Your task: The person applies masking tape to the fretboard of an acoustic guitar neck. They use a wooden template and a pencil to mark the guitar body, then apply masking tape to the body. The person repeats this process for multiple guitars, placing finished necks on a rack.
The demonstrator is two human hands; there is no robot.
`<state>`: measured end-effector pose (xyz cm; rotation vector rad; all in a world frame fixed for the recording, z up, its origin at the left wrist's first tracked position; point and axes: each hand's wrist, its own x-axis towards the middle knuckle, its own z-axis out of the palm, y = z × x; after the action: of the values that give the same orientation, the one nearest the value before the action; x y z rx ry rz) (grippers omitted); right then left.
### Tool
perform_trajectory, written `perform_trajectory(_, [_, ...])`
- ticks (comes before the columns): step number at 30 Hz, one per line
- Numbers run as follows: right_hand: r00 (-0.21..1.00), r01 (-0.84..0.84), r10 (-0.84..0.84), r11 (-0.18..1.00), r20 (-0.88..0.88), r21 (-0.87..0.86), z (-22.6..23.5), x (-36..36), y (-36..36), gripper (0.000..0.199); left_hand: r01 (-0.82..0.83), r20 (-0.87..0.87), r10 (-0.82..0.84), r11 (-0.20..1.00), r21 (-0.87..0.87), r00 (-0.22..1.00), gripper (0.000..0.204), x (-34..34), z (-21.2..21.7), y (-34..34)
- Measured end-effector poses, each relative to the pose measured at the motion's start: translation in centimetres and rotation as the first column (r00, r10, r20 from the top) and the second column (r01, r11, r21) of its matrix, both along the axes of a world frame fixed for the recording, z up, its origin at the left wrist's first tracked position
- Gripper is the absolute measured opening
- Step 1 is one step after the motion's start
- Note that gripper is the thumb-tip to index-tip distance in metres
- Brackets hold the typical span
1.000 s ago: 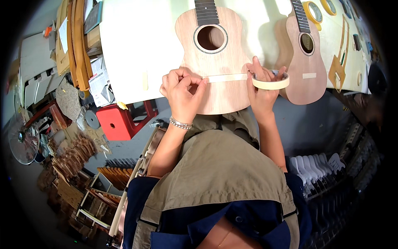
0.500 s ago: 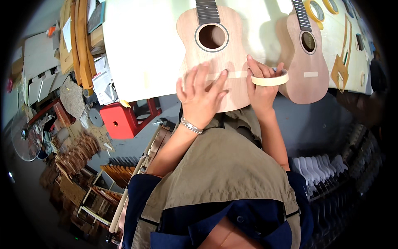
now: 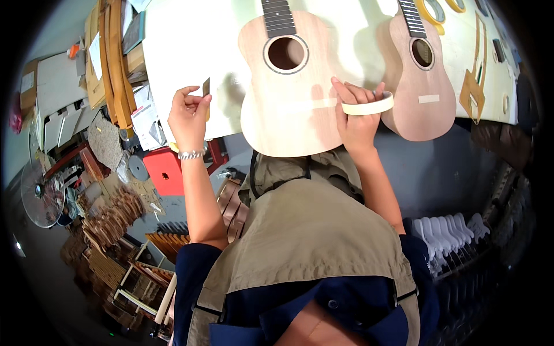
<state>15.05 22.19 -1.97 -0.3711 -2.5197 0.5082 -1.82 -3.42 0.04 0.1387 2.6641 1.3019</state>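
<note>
In front of me lies a pale, unfinished ukulele (image 3: 288, 130), its neck pointing away. A strip of cream masking tape (image 3: 314, 105) crosses its top below the sound hole. My right hand (image 3: 359, 130) rests at the body's right edge by the strip's end, a roll of masking tape (image 3: 369, 108) looped round its curled fingers. Off to the left, above the table's front edge, my left hand (image 3: 189, 118) pinches a small thin, dark, flat blade-like piece (image 3: 206, 86) between thumb and fingers; its lower part is mostly hidden by the hand.
A second ukulele (image 3: 421, 104) with a short tape piece lies to the right. Yellow tape rolls (image 3: 431, 12) and a wooden template (image 3: 474, 98) sit beyond it. At the left are a red stool (image 3: 164, 173), papers (image 3: 145, 118) and a fan (image 3: 43, 190).
My left hand has left the ukulele's top and swung left, now pinching a thin dark piece. The right hand stays by the tape strip with the roll, shifted slightly left in view.
</note>
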Motion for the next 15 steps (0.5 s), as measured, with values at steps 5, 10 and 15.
perform_trajectory(5, [1.0,0.009,-0.008,0.998,0.019,-0.056,0.1,0.2,0.1,0.044,0.108,0.44,-0.272,0.926,0.362,0.856,0.013,5.7,4.1,7.4])
perform_trajectory(10, [1.0,0.0,0.001,0.997,0.015,-0.078,0.3,0.1,-0.1,0.044,0.231,0.611,-0.398,0.913,0.336,0.685,0.016,7.1,2.8,10.7])
perform_trajectory(15, [1.0,-0.012,0.014,0.991,0.012,-0.135,0.4,0.1,-0.2,0.039,0.312,0.613,-0.397,0.918,0.246,0.683,0.014,6.8,2.6,11.7])
